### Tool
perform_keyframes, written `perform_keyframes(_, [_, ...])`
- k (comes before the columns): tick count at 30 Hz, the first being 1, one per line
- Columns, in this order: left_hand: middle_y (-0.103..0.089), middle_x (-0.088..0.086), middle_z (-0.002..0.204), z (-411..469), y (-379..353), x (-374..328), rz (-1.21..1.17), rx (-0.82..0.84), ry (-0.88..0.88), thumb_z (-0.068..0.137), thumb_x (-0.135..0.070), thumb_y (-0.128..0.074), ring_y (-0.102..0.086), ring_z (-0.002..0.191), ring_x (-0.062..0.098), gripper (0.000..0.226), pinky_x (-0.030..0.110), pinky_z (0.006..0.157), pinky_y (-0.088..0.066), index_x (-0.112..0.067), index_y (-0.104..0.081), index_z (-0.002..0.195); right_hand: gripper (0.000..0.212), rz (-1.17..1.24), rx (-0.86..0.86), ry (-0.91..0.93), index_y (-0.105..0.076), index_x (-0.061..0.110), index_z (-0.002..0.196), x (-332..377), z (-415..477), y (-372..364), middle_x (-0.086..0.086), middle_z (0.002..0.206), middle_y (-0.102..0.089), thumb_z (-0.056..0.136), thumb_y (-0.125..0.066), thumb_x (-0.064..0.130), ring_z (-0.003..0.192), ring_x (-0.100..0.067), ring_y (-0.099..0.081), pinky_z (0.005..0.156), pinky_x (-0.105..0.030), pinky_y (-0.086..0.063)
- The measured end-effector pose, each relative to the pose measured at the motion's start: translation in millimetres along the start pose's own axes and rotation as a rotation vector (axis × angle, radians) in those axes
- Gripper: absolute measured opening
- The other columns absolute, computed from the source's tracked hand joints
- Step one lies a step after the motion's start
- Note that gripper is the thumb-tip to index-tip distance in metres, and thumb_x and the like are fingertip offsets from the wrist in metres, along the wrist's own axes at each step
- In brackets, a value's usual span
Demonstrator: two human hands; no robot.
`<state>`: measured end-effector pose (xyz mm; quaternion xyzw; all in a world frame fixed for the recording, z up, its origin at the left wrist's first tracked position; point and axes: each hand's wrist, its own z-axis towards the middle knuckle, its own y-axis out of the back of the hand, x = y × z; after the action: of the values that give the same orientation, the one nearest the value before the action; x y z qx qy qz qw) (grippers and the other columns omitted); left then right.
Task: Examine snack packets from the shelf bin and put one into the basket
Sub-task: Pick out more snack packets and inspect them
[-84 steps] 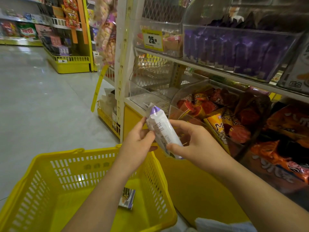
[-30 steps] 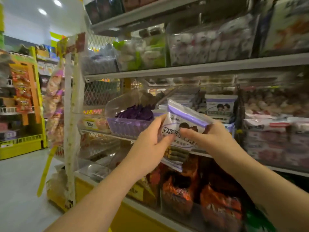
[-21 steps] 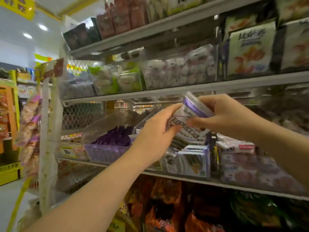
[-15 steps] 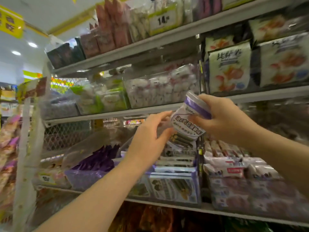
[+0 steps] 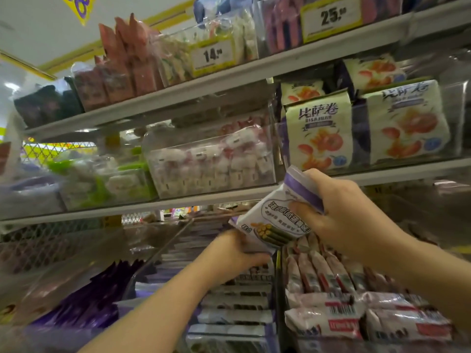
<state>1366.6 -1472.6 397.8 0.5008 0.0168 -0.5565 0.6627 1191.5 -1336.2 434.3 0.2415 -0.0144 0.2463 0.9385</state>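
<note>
A white snack packet with a purple band at its top is held up in front of the shelves. My right hand grips its upper end, thumb across the printed front. My left hand holds its lower end from below, fingers curled under the edge. Directly beneath the packet is a clear shelf bin filled with several similar white-and-purple packets lying in rows. The basket is out of view.
A bin of white-and-red packets sits to the right, a bin of purple packets to the left. Shelves above hold clear bins of small wrapped sweets, pizza-roll bags and price tags.
The view has tilted up from the basket to the shelves. Both hands have carried the packet up over the bin of similar packets; my left hand has shifted to its lower end.
</note>
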Motion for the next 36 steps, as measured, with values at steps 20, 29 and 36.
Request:
perform_keyframes(20, [-0.061, -0.01, 0.092, -4.1, 51.0, 29.4, 0.576, -0.171, -0.024, 0.087, -0.017, -0.064, -0.058, 0.086, 0.014, 0.025, 0.029, 0.074, -0.05, -0.04, -0.054, 0.087, 0.016, -0.184, 0.257, 0.097, -0.043, 0.034, 0.086, 20.7, 24.8, -29.1, 0.01, 0.079, -0.058, 0.09, -0.058, 0.038, 0.067, -0.009, -0.057, 0.057, -0.034, -0.05])
perform_keyframes(29, [-0.063, 0.0, 0.12, -4.7, 45.1, 36.5, 0.67, -0.017, 0.101, 0.087, -0.025, -0.065, -0.06, 0.106, 0.02, 0.032, 0.034, 0.089, -0.051, -0.025, -0.059, 0.119, 0.028, -0.389, 0.374, 0.105, -0.05, 0.025, 0.121, 19.4, 37.0, -80.8, 0.002, 0.101, -0.064, 0.094, -0.052, 0.032, 0.088, -0.021, -0.061, 0.064, -0.03, -0.04])
perform_keyframes(36, [-0.069, -0.011, 0.098, -35.9, 49.8, 13.6, 0.793, 0.104, -0.032, 0.088, -0.036, -0.064, -0.063, 0.091, 0.01, 0.014, 0.031, 0.083, -0.054, -0.031, -0.069, 0.101, 0.03, -0.475, 0.506, 0.011, -0.049, 0.025, 0.125, 18.1, 43.2, -86.8, -0.001, 0.103, -0.06, 0.095, -0.052, 0.03, 0.089, -0.022, -0.059, 0.075, -0.034, -0.051])
